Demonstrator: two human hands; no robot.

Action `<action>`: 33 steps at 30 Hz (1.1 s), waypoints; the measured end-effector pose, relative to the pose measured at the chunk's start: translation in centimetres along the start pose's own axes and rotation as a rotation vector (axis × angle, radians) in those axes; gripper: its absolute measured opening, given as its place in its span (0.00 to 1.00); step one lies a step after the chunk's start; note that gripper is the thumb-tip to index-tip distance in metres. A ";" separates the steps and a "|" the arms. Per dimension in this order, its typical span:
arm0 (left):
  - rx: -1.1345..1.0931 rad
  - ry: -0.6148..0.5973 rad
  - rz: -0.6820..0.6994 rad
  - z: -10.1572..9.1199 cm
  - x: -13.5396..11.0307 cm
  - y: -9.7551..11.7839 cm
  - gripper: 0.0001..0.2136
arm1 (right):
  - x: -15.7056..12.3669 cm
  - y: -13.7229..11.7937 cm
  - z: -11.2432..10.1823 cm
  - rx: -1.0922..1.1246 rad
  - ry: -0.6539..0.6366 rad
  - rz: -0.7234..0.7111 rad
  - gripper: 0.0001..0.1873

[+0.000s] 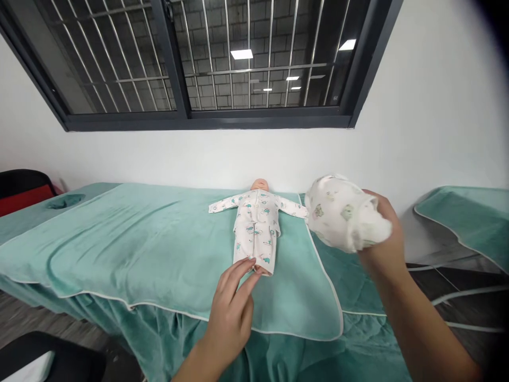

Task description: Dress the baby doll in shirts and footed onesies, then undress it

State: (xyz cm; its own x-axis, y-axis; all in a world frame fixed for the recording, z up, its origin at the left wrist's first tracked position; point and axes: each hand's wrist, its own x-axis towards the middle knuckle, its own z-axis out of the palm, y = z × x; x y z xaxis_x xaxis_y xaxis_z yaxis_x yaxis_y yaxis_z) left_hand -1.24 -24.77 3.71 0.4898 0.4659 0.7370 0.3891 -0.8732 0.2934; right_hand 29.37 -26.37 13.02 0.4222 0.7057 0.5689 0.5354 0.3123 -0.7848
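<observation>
Teal-covered bed (159, 239), doll (257, 217) lying face-up, head at the far edge, feet toward the near edge. Left hand (233, 307) is closer, fingertips at its feet, can't tell if pinching; right hand's (384, 252) grip has a bundled cloth (334, 212).

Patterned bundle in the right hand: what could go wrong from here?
The patterned bundle is held up at one end by the right hand, so it might slip or sag if the grip loosens. It also appears close to the doll's sleeve and could brush it; contact cannot be judged from this view. The left hand is at the trouser hem; a tug there might drag the doll along the green cloth.
</observation>
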 end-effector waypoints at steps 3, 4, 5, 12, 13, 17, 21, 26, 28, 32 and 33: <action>-0.019 -0.013 -0.070 0.5 -0.5 -1.7 0.28 | 0.6 4.4 1.1 -0.215 0.016 -0.197 0.22; -0.025 -0.010 -0.090 0.7 -0.5 -2.3 0.27 | 0.5 6.6 1.8 -0.283 -0.075 -0.220 0.21; -0.031 -0.006 -0.111 1.0 -0.5 -3.1 0.26 | 0.2 9.0 2.5 -0.346 -0.179 -0.211 0.20; -0.027 -0.026 -0.182 2.5 1.5 -10.5 0.22 | -1.0 16.7 2.3 -0.581 -0.505 -0.046 0.26; -0.027 -0.020 -0.199 2.8 2.5 -11.8 0.21 | -0.6 15.8 2.2 -0.575 -0.495 -0.039 0.28; -0.051 -0.014 -0.271 5.0 9.1 -16.8 0.19 | 3.0 10.7 6.5 -0.396 -0.443 -0.011 0.24; -0.099 -0.036 -0.286 8.6 18.4 -21.4 0.17 | 8.9 9.0 16.6 -0.025 -0.227 0.075 0.17; -0.149 -0.185 -0.328 12.8 24.9 -25.0 0.15 | 14.8 12.9 24.7 0.079 -0.048 0.225 0.17; -0.138 -0.193 -0.324 13.8 24.9 -25.6 0.16 | 15.4 14.3 25.4 0.033 -0.080 0.236 0.18; -0.127 -0.182 -0.375 14.7 23.6 -25.9 0.17 | 14.7 15.2 25.3 -0.006 -0.187 0.304 0.19; -0.132 -0.182 -0.391 14.8 23.4 -25.9 0.17 | 14.5 15.1 25.3 -0.014 -0.199 0.309 0.19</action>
State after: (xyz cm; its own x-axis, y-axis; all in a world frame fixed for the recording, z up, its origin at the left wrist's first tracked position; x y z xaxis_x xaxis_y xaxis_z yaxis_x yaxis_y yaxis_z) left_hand 11.69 10.88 4.39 0.4596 0.7719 0.4392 0.4755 -0.6316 0.6124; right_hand 25.07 4.71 3.22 0.4157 0.8759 0.2450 0.4148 0.0571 -0.9081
